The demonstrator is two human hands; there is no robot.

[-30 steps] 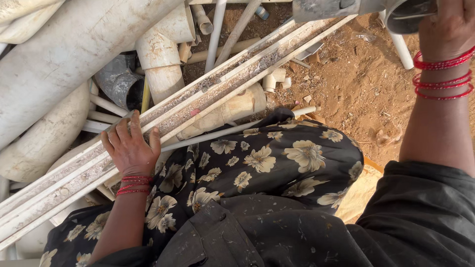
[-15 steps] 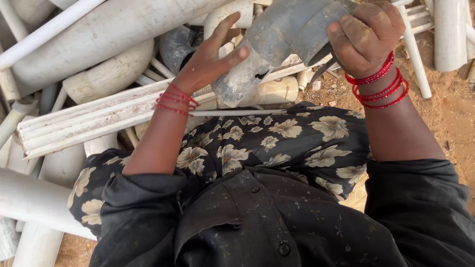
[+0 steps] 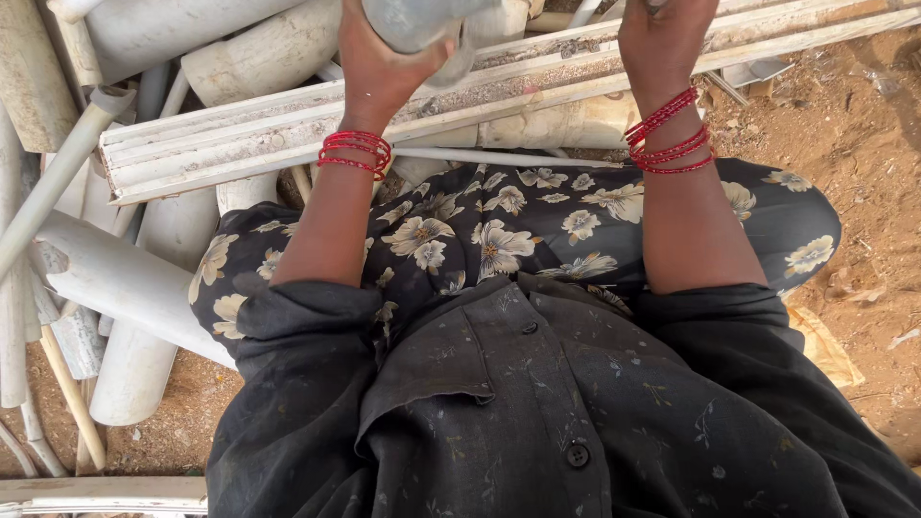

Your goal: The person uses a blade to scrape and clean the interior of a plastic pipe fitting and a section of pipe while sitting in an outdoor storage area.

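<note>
1. Far left: pile of white pipes (image 3: 115,278) on dirt, some thick, some thin
2. Long white channel strips (image 3: 240,144) run across the pile, in front of the knees
3. Left hand (image 3: 379,67) raised at top edge, fingers wrapped round the grey pipe piece (image 3: 422,19), red bangles (image 3: 355,152) on wrist
4. Grey pipe piece held up between both hands, mostly cut off by frame
5. Right hand (image 3: 662,38) on its other end; fingers out of view, grip probably closed but cannot tell
6. Floral cloth (image 3: 499,240) over lap, sandy ground (image 3: 863,144) at right
</note>
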